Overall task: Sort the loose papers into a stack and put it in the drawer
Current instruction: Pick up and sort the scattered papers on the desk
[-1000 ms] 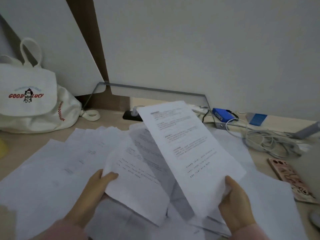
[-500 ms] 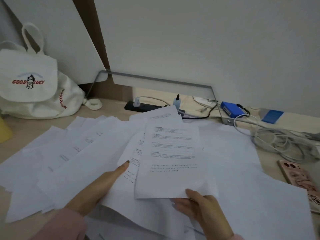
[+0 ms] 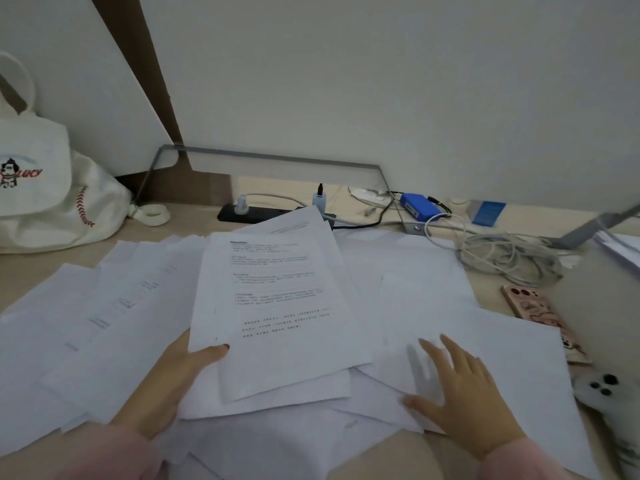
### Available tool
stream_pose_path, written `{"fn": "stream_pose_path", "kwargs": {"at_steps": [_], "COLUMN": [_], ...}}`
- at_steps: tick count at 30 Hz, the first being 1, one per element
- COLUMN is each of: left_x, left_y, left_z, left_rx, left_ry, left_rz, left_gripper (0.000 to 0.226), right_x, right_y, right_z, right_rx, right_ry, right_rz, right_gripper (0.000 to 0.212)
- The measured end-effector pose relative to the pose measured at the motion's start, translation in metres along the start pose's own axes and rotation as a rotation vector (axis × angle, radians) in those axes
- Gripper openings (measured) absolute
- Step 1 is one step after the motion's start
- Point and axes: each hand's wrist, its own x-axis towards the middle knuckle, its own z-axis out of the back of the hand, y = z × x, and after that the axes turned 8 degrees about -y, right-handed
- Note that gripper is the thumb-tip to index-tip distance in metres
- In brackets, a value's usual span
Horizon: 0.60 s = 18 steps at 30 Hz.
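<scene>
A white canvas bag sits far left on the pale wooden desk. The left hand pinches a small stack of printed white papers amid loose white sheets. The right hand lies spread on a blank sheet.

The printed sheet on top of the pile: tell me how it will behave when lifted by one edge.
The printed sheet will probably flop and sag, since it is a single thin page. It looks light and could slide off the loose papers below it. The left hand grips only its near left corner, so the far end would likely droop.
</scene>
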Motion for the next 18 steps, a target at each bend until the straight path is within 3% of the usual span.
{"fn": "stream_pose_path", "kwargs": {"at_steps": [2, 3, 5, 7, 11, 13, 15, 18], "left_x": [-0.002, -0.003, -0.009, -0.014, -0.022, -0.024, -0.027, -0.027], "left_y": [0.004, 0.005, 0.006, 0.004, 0.003, 0.006, 0.010, 0.019], "left_z": [0.002, 0.003, 0.008, 0.015, 0.028, 0.034, 0.037, 0.041], "left_rx": [-0.029, -0.036, -0.042, -0.053, -0.074, -0.064, -0.040, -0.057], "left_ry": [0.013, 0.022, 0.046, 0.062, 0.053, 0.036, 0.012, 0.032], "left_rz": [-0.015, -0.023, -0.026, -0.031, -0.031, -0.031, -0.041, -0.010], "left_gripper": [0.038, 0.043, 0.057, 0.071, 0.071, 0.070, 0.070, 0.065], "right_x": [-0.007, -0.008, -0.010, -0.010, -0.002, 0.005, 0.011, 0.020], "right_y": [-0.005, -0.007, -0.013, -0.011, -0.011, -0.010, 0.000, 0.029], "right_z": [0.009, 0.008, -0.004, -0.003, 0.016, 0.032, 0.050, 0.078], "right_rx": [-0.081, -0.089, -0.160, -0.200, -0.270, -0.098, 0.151, 0.529], "right_ry": [0.217, 0.228, 0.097, -0.002, -0.020, -0.201, -0.391, -0.422], "right_rz": [-0.071, -0.064, 0.086, 0.086, -0.090, -0.229, -0.242, -0.133], "right_gripper": [0.142, 0.138, 0.091, 0.048, 0.035, 0.025, 0.020, 0.025]}}
